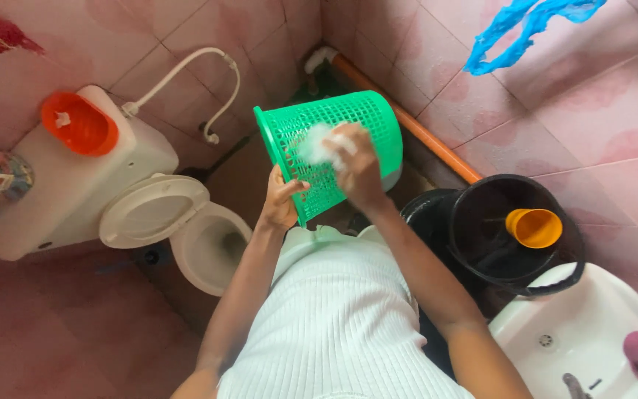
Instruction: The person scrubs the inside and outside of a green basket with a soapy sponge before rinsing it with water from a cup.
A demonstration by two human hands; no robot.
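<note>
1. Scrubbing is under way, as I read it: my right hand (356,166) has its fingers closed around a soapy white sponge or cloth (320,144) and presses it against the outer mesh wall of the green round plastic lattice basket (333,148).
2. My left hand (280,199) grips the basket's rim at the lower left edge, thumb over the lip and fingers curled behind. The basket is held up in the air in front of my body, tipped so its open mouth faces left and towards me.
3. Progress, judged: foam shows on one patch of the wall only; the rest of the mesh looks dry and bare, so most of the washing, and all of the rinsing, looks still to do. I cannot tell the state of the inside.
4. Just right of me: white ceramic washbasin (592,325), with a pink object at its far right edge, partly cut off.
5. Beyond the basin: black round plastic bucket (514,229) with an orange plastic scoop cup (533,227) inside it. It stands near the right elbow's path.
6. Left: white ceramic toilet (186,229), seat lid down on the bowl's back part, cistern bearing an orange plastic bowl (80,123).
7. Far: orange pipe (415,125) along the pink tiled wall; blue cloth (526,29) hanging above.
</note>
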